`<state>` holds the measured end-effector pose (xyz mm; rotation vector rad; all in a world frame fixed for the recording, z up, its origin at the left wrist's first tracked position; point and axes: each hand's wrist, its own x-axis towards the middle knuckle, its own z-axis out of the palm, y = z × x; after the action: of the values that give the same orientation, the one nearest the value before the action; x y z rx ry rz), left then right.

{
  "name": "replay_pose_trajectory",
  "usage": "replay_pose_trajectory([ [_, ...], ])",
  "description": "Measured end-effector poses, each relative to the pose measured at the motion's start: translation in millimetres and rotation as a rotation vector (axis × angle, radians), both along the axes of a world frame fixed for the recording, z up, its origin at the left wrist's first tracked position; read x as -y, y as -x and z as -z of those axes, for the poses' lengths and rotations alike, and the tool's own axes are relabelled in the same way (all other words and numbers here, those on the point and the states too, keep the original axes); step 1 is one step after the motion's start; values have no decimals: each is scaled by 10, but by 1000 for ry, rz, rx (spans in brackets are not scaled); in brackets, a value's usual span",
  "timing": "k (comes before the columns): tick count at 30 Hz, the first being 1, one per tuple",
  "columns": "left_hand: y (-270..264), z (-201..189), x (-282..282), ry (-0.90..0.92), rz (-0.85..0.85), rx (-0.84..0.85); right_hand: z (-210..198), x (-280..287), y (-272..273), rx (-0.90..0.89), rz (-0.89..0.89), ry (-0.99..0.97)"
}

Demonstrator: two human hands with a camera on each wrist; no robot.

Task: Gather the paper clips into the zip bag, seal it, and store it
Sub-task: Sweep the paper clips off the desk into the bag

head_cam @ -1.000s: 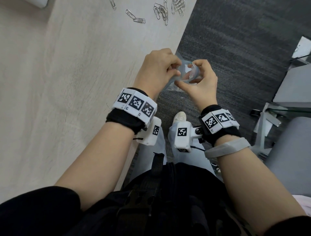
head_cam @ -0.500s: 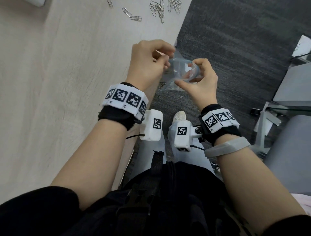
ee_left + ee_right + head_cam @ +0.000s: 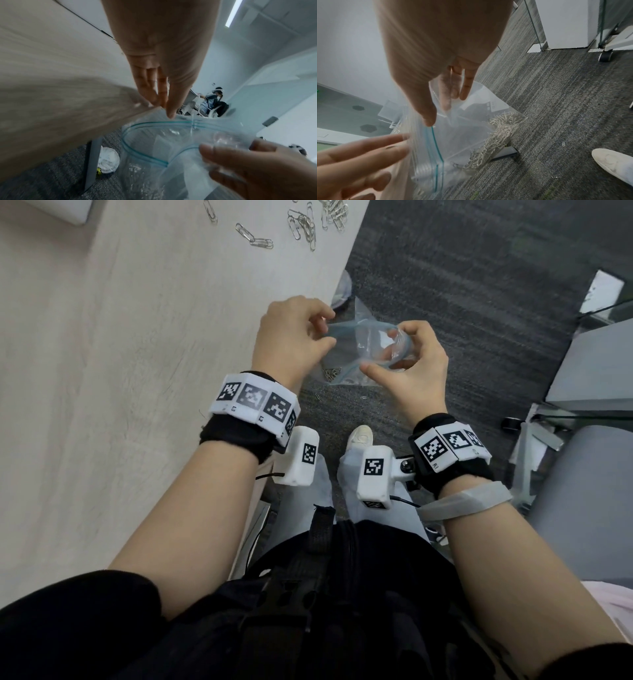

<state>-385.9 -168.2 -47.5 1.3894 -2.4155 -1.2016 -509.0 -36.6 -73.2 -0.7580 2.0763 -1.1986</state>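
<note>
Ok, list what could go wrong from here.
1. The zip bag hangs open off the table edge, over carpet; the paper clips inside could spill if either of the hands, left hand or right hand, slips.
2. Loose clips on the table may get left out if sealing starts now.

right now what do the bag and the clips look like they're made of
Bag: thin clear plastic film, glossy and crinkled, with a teal zip strip; the carpet shows through it. Clips inside: probably bent steel wire, silvery and shiny.
</note>
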Motion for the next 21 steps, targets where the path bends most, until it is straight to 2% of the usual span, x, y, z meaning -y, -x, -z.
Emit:
replay_pose_trajectory([
  [4,189,-42,-133,210,253,290,-168,-128,114,-21,29,-2],
  [6,284,-38,-200,269,283,395,-239,-187,180,-27,39,16],
  [8,343,-43,-242,300,271,421,-294,-233,243,-36,40,27],
  [11,404,-65,-263,272,217,326,-335,-283,316,-29,45,44],
  [17,534,-191,-269,-52,39,-73,-317,-331,394,18,28,48],
  [21,553,-241,-254,-99,21,-173,-301,-300,385,73,26,83],
])
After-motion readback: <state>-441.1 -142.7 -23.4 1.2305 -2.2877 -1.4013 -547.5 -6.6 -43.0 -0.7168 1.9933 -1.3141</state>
